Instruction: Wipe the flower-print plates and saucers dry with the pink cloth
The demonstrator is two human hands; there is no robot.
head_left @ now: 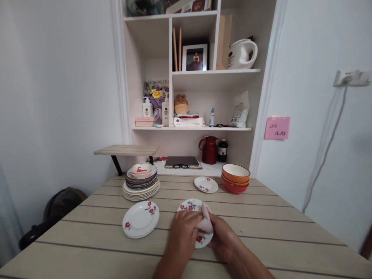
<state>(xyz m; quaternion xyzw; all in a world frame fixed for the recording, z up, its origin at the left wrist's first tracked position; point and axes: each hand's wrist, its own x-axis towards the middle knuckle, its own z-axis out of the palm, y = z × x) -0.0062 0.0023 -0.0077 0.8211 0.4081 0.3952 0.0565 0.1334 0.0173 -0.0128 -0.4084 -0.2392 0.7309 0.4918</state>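
A white plate with red flowers (190, 204) is between my hands at the front middle of the table. My left hand (183, 234) lies over the plate, its bent fingers closed on a pale pinkish cloth (206, 221). This cloth is bunched against the plate's right side and covers part of it. My right hand (224, 237) grips the plate's right edge, with its fingers partly hidden behind the cloth and plate. To the left lies a small stack of matching flowered plates (140, 220). More flowered plates (205, 185) lie farther back.
A tall stack of plates and dishes (141, 184) stands at the back left, near a small raised shelf (126, 150). Stacked orange and red bowls (235, 179) are at the back right. Behind the wooden table (270, 232) are a red jug (209, 150), a dark bottle and a laptop.
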